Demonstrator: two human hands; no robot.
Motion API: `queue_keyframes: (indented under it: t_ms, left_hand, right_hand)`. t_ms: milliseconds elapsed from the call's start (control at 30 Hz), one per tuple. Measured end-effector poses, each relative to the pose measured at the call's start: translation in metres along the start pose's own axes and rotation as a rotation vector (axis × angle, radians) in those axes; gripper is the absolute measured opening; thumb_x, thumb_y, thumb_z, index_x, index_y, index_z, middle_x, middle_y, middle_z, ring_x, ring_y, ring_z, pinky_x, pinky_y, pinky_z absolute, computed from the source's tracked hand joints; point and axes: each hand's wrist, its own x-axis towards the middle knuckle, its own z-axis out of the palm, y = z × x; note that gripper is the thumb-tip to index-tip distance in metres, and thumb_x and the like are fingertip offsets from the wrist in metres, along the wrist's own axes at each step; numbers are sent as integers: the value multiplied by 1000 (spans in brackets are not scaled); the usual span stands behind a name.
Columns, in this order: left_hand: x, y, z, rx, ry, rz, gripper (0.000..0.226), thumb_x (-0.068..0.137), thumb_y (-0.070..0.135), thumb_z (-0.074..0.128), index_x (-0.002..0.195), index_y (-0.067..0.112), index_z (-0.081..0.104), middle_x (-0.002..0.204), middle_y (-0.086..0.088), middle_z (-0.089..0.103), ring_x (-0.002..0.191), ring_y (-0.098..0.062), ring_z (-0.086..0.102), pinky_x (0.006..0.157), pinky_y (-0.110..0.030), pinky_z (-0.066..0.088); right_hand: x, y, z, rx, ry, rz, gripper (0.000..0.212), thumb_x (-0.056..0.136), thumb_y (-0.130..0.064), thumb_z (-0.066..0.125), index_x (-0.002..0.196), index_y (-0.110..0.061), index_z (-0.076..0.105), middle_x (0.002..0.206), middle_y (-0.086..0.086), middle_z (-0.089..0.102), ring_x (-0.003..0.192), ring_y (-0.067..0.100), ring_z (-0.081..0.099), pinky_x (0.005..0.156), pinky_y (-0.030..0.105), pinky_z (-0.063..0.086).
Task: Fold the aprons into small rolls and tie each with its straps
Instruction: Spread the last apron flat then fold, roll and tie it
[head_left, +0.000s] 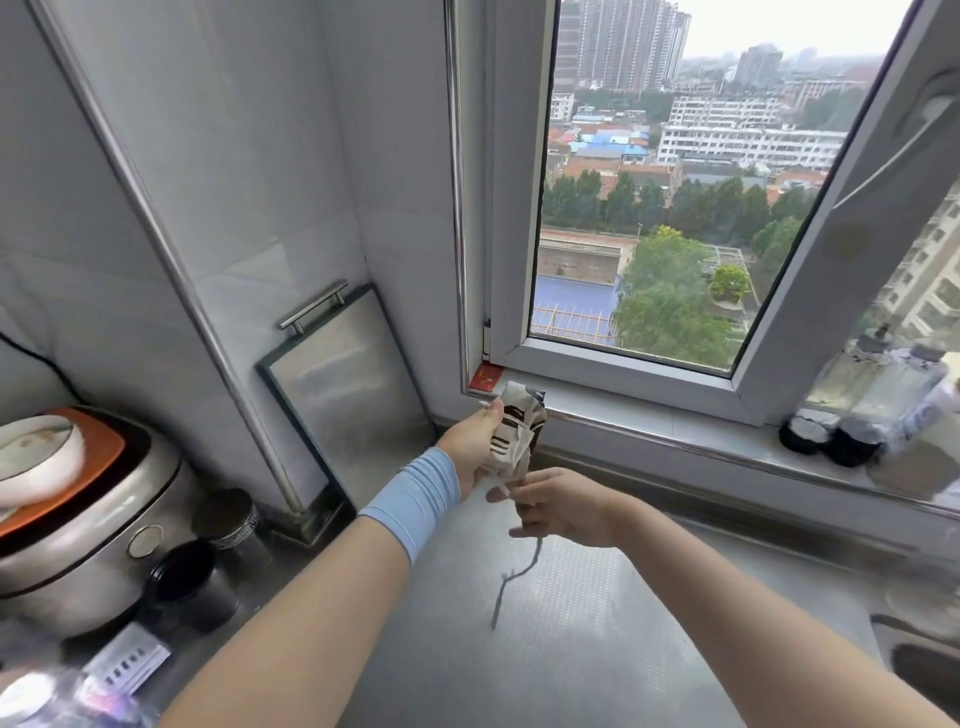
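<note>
Counter | 1 apron roll | L hand grips it | R hand pinches 1 strap

A single wide-angle view looks out from the person's head, facing forward and down along both forearms, which enter from the bottom edge. The left hand, gripping the apron roll, and the right hand, pinching its strap, sit near mid-frame at arm's reach from the lens. Beyond the hands stands the window; beneath them lies the counter. A rice cooker fills the edge left of the left hand, and bottles stand far right of the right hand.
</note>
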Motion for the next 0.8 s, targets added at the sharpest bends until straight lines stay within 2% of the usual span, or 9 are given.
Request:
queue_keyframes:
  t_ms: [67, 167, 267, 367, 467, 600, 700, 733, 800]
  left_hand:
    - [-6, 7, -8, 73, -86, 23, 39, 99, 47, 44, 123, 20, 58, 105, -7, 69, 84, -22, 66, 73, -33, 55]
    - [-21, 13, -17, 128, -170, -37, 34, 99, 44, 44, 123, 24, 58, 98, -6, 69, 73, -17, 67, 54, -28, 55]
    - [-28, 5, -14, 248, -248, -98, 39, 98, 44, 47, 120, 14, 61, 100, -11, 70, 83, -25, 66, 80, -42, 57]
    - [-31, -8, -8, 627, -235, -8, 37, 100, 47, 42, 111, 19, 63, 94, -5, 68, 75, -18, 64, 74, -33, 55]
    - [-31, -22, -1, 740, -227, 76, 41, 102, 42, 37, 112, 12, 63, 91, -6, 62, 71, -15, 58, 66, -28, 49]
    - [-19, -36, -1, 885, -132, 292, 46, 104, 39, 31, 129, 14, 60, 91, -2, 45, 87, -17, 48, 85, -32, 42]
    - [-18, -43, -1, 846, -68, 211, 56, 99, 57, 28, 116, 19, 65, 93, -3, 63, 87, -23, 58, 77, -33, 46]
    - [-14, -46, -1, 855, -61, 178, 53, 100, 55, 30, 116, 18, 64, 99, -6, 67, 91, -27, 61, 78, -33, 47]
    - [-8, -48, -1, 913, -74, 124, 32, 101, 27, 43, 119, 7, 59, 114, -18, 65, 100, -35, 61, 83, -37, 50]
  right_hand:
    - [-4, -4, -14, -136, -1, 75, 20, 101, -19, 52, 105, -7, 69, 65, 1, 24, 56, 16, 27, 69, 39, 54]
    - [-8, -12, -30, -404, 19, 181, 20, 100, -28, 54, 90, -15, 66, 63, -3, 30, 54, 14, 26, 54, 27, 36]
    - [-7, -23, -40, -636, 159, 253, 23, 100, -24, 51, 83, -18, 66, 64, -3, 37, 50, 12, 28, 49, 26, 25]
    - [-4, -40, -42, -912, 248, 238, 25, 99, -20, 48, 81, -19, 65, 66, -3, 48, 51, 12, 37, 50, 25, 30]
    - [0, -57, -37, -1293, 237, 167, 22, 100, -22, 46, 89, -18, 64, 84, 0, 61, 76, 18, 52, 68, 29, 40]
    - [8, -71, -25, -1590, 234, 141, 28, 103, -25, 44, 107, -9, 67, 98, 6, 64, 84, 23, 54, 72, 30, 42]
    - [13, -79, -9, -1755, 221, 126, 26, 102, -20, 46, 115, -11, 67, 110, 7, 67, 92, 25, 60, 72, 29, 43]
    - [15, -79, -2, -1815, 223, 130, 25, 101, -17, 47, 115, -12, 67, 109, 5, 67, 93, 25, 62, 68, 29, 44]
    - [20, -75, 14, -1862, 273, 96, 22, 96, -12, 50, 106, -13, 69, 98, 3, 68, 87, 25, 63, 60, 30, 44]
